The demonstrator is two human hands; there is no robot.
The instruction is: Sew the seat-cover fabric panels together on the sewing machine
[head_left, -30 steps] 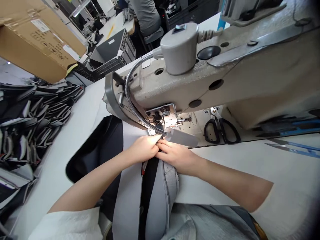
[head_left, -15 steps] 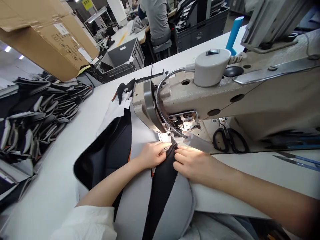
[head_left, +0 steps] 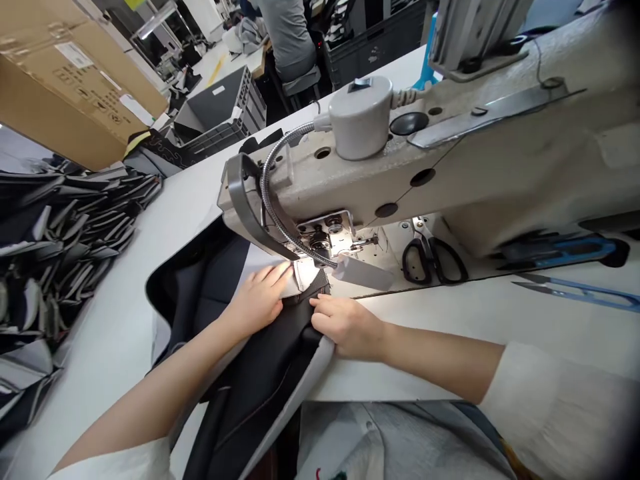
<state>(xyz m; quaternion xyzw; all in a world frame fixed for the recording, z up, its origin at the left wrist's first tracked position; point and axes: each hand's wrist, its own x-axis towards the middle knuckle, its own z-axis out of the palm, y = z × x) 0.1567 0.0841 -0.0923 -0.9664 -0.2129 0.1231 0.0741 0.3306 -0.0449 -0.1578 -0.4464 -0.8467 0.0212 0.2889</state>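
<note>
A padded black fabric piece with light grey backing (head_left: pixel 270 360) lies under the head of a sewing machine (head_left: pixel 320 180) and hangs toward my lap. My left hand (head_left: pixel 255 300) rests flat on it left of the lit needle area, fingers stretched toward a white stitched patch (head_left: pixel 305 275). My right hand (head_left: pixel 347 327) is closed on the piece's right edge, just in front of the needle area, with thumb and fingers pinching the fabric. The needle tip itself is hidden behind the lamp's flexible metal neck (head_left: pixel 273 193).
Black-handled scissors (head_left: pixel 433 257) lie on the machine bed, with blue thread snips (head_left: pixel 585 291) to the right. Stacked fabric pieces (head_left: pixel 65 247) fill the left side. Beyond are a cardboard box (head_left: pixel 85 87), a grey crate (head_left: pixel 225 107) and a seated person (head_left: pixel 287 40).
The fabric piece has been turned, so more of its black face shows in front. My left hand has moved left and flattened; my right hand has drawn slightly left with the edge. The view has shifted.
</note>
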